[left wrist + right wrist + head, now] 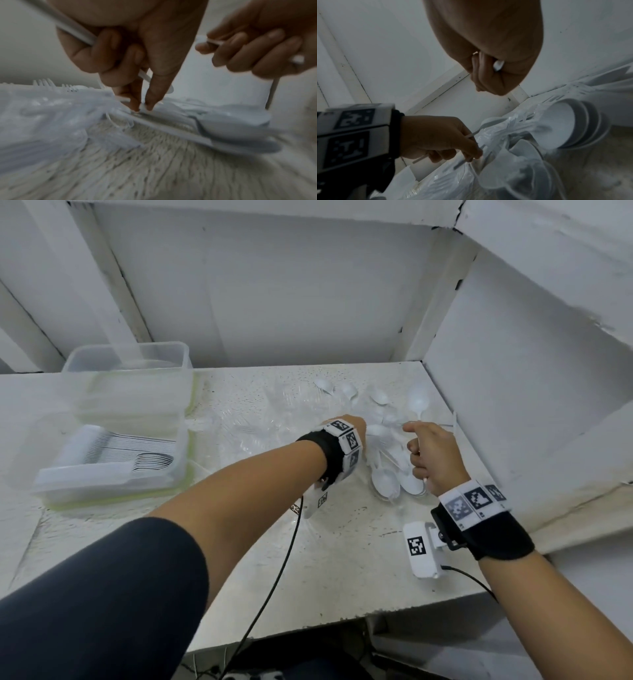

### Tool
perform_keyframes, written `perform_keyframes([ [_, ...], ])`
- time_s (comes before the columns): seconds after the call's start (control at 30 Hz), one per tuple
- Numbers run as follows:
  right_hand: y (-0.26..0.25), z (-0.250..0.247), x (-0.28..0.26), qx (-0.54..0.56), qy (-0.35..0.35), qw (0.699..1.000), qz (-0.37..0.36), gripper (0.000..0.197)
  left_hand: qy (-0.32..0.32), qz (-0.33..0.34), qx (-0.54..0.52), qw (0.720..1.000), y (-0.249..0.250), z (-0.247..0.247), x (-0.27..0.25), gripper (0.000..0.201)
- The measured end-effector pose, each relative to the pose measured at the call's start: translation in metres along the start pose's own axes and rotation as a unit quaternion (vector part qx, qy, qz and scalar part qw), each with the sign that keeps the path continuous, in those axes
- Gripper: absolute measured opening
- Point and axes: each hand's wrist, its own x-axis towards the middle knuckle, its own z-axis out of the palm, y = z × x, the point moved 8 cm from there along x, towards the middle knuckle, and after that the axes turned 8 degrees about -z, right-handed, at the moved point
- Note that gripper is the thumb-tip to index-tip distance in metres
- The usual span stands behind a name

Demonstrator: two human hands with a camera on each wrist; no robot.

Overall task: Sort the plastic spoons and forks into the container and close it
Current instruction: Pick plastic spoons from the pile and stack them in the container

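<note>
Both hands work the spoon pile on the table: left hand clutches spoon handles while pinching another, right hand grips several. Container at left already holds stacked cutlery; loose spoons and forks remain, lid unfitted.

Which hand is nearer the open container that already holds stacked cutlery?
Left. The left hand is over the loose spoon pile, to the right of the container; the right hand is farther right, beyond that pile.
</note>
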Motion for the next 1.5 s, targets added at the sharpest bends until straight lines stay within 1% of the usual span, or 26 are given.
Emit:
perform_keyframes([
  [0.1, -0.005, 0.006, 0.002, -0.018, -0.019, 1.000, -0.009, 0.021, 0.006, -0.018, -0.017, 1.000, -0.012, -0.015, -0.010, 0.036],
  [0.2, -0.012, 0.017, 0.004, -0.040, -0.042, 0.998, -0.015, 0.021, 0.030, -0.029, -0.007, 0.999, -0.027, -0.034, -0.026, 0.034],
  [0.3, -0.019, 0.030, 0.008, -0.079, -0.066, 0.995, -0.020, 0.022, 0.017, -0.043, -0.019, 0.999, -0.051, -0.042, -0.041, 0.033],
  [0.4, -0.022, 0.044, 0.013, -0.147, -0.099, 0.984, -0.032, 0.024, -0.002, -0.042, -0.061, 0.997, -0.078, -0.050, -0.061, 0.030],
  [0.47, -0.020, 0.052, 0.016, -0.232, -0.130, 0.963, -0.047, 0.028, -0.013, -0.054, -0.084, 0.995, -0.102, -0.051, -0.075, 0.023],
  [0.53, -0.017, 0.060, 0.017, -0.321, -0.159, 0.931, -0.072, 0.030, -0.024, -0.082, -0.106, 0.991, -0.126, -0.047, -0.087, 0.019],
  [0.63, -0.014, 0.073, 0.016, -0.395, -0.181, 0.894, -0.114, 0.023, -0.033, -0.135, -0.150, 0.979, -0.155, -0.035, -0.098, 0.020],
  [0.67, -0.010, 0.080, 0.015, -0.415, -0.197, 0.881, -0.115, 0.021, -0.029, -0.151, -0.168, 0.974, -0.162, -0.032, -0.101, 0.020],
  [0.73, 0.003, 0.093, 0.013, -0.458, -0.239, 0.852, -0.089, 0.018, -0.013, -0.171, -0.209, 0.963, -0.170, -0.028, -0.104, 0.020],
  [0.8, 0.012, 0.101, 0.010, -0.505, -0.252, 0.822, -0.077, 0.021, -0.006, -0.176, -0.253, 0.951, -0.173, -0.025, -0.106, 0.020],
  [0.83, 0.013, 0.103, 0.010, -0.518, -0.248, 0.815, -0.082, 0.021, -0.005, -0.174, -0.269, 0.947, -0.174, -0.024, -0.107, 0.020],
  [0.9, 0.008, 0.106, 0.009, -0.510, -0.242, 0.820, -0.089, 0.019, -0.005, -0.169, -0.297, 0.940, -0.174, -0.023, -0.107, 0.022],
  [0.93, 0.003, 0.105, 0.007, -0.487, -0.241, 0.835, -0.088, 0.019, -0.002, -0.166, -0.311, 0.936, -0.174, -0.023, -0.107, 0.023],
  [1.07, -0.022, 0.089, -0.004, -0.327, -0.210, 0.919, -0.058, 0.032, 0.031, -0.156, -0.355, 0.921, -0.173, -0.026, -0.107, 0.029],
  [1.1, -0.025, 0.083, -0.008, -0.291, -0.205, 0.933, -0.044, 0.032, 0.037, -0.153, -0.359, 0.920, -0.172, -0.027, -0.107, 0.030],
  [1.17, -0.027, 0.075, -0.015, -0.247, -0.201, 0.948, -0.011, 0.029, 0.041, -0.146, -0.364, 0.919, -0.169, -0.026, -0.105, 0.032],
  [1.23, -0.025, 0.069, -0.020, -0.225, -0.203, 0.953, 0.022, 0.022, 0.038, -0.139, -0.365, 0.920, -0.165, -0.025, -0.103, 0.034],
  [1.3, -0.023, 0.065, -0.027, -0.221, -0.218, 0.950, 0.039, 0.014, 0.032, -0.127, -0.362, 0.923, -0.160, -0.024, -0.102, 0.039],
  [1.33, -0.023, 0.063, -0.031, -0.229, -0.226, 0.946, 0.036, 0.014, 0.030, -0.119, -0.360, 0.925, -0.158, -0.023, -0.100, 0.039],
  [1.43, -0.023, 0.054, -0.040, -0.276, -0.248, 0.928, 0.013, 0.022, 0.028, -0.105, -0.360, 0.926, -0.150, -0.022, -0.098, 0.035],
  [1.5, -0.019, 0.048, -0.046, -0.270, -0.259, 0.927, 0.025, 0.022, 0.026, -0.099, -0.376, 0.921, -0.146, -0.020, -0.095, 0.033],
])
